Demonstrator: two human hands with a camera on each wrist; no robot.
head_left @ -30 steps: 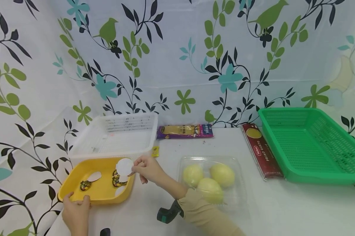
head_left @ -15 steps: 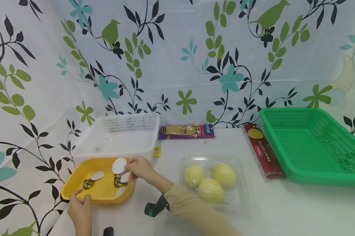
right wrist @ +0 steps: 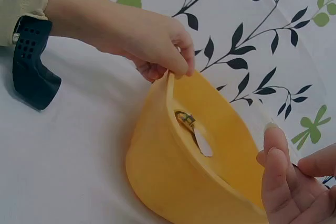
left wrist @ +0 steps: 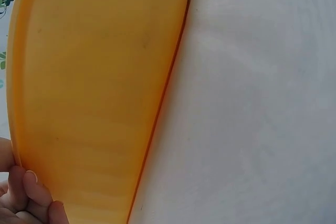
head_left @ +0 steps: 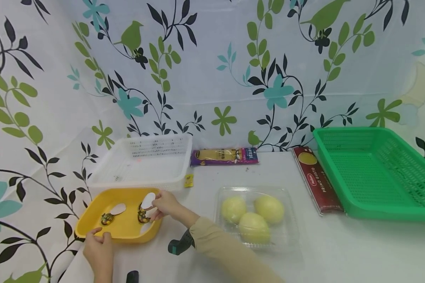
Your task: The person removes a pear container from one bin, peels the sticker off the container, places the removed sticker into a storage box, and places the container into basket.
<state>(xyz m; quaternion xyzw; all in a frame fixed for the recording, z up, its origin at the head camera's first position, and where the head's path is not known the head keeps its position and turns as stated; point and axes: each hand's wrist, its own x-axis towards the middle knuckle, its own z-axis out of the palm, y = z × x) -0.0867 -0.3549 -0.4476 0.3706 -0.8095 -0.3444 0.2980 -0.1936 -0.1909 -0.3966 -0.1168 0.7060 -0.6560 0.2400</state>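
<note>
A yellow plastic basin stands at the left of the table. My left hand pinches its near rim, thumb and fingers on either side, as the left wrist view also shows. Over the basin's right side, my right hand pinches a white oval card. Just below that card lies a yellow-and-black patterned piece, partly covered; whether they are joined I cannot tell. Another patterned piece with a white oval card lies in the basin's left part. In the right wrist view, the right fingers hide most of the held card.
Behind the basin stands a white basket. A purple packet and a small yellow packet lie beside it. A clear box holding yellow fruits sits mid-table. To the right are a red packet and a green basket.
My right hand has moved left over the basin with the white card, which has turned from nearly round to a narrower, tilted oval. The left hand stays at the rim; the view has shifted slightly.
</note>
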